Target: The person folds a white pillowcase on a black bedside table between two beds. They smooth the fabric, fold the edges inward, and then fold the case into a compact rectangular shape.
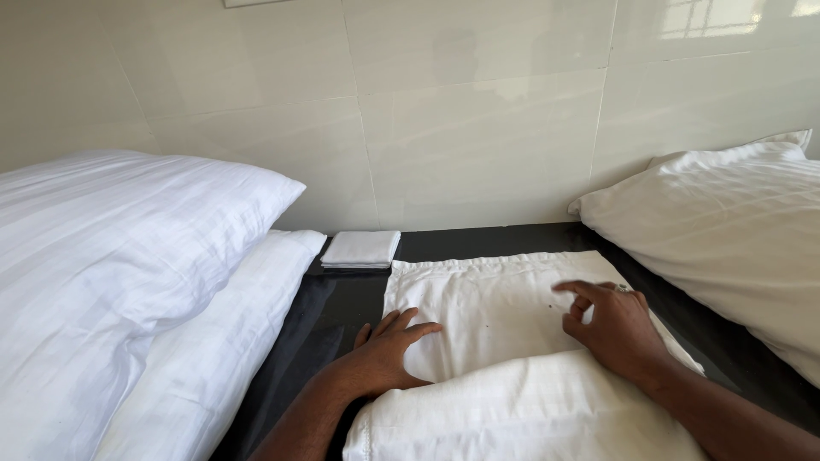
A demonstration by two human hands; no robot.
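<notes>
Hands are both down on a white cotton pillowcase (495, 316) spread flat across the dark glossy counter (342, 312). Left hand (389, 346) presses with fingers splayed, pinning it, while right hand (611, 324) loosely curls, index fingertip out, grasping nothing, with plump white pillows (128, 230) alongside.

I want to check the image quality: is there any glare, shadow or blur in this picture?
Head view: window glare on the glossy wall tiles at top right; soft daylight, faint shadows under both hands, left and right; the white cloth is sharp, no visible blur.
</notes>
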